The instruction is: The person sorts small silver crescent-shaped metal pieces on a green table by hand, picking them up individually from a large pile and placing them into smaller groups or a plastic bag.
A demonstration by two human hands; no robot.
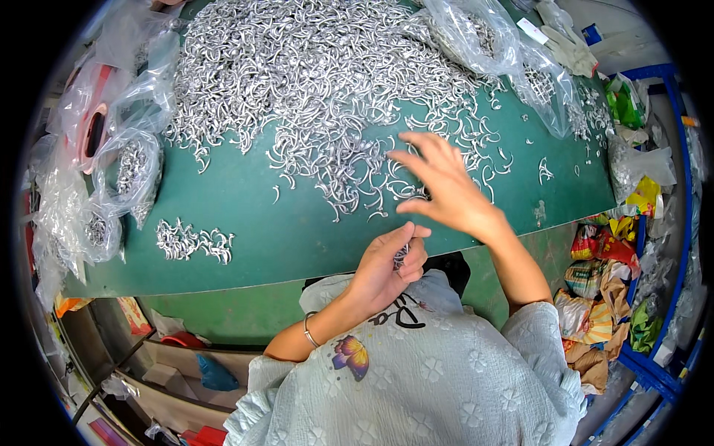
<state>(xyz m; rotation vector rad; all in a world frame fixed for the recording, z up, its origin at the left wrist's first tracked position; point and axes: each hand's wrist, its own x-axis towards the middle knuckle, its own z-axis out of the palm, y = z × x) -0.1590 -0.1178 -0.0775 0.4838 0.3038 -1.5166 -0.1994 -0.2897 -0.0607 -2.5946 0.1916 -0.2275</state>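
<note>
A large heap of small curved silver metal pieces (297,67) spreads over the green table (245,193), thinning toward the near side. My left hand (390,260) is curled just past the table's front edge, with some of the metal pieces (401,256) showing inside the closed fingers. Over the near right fringe of the heap hovers my right hand (442,182), its fingers spread and nothing visible in them. A separate small pile of the curved pieces (193,242) lies at the near left of the table.
Clear plastic bags (134,171) holding metal pieces crowd the left side. More clear bags (535,82) and a pale glove (569,52) lie at the far right. Beside the table's right end stands a blue metal rack (680,223), with colourful packets (595,297) next to it.
</note>
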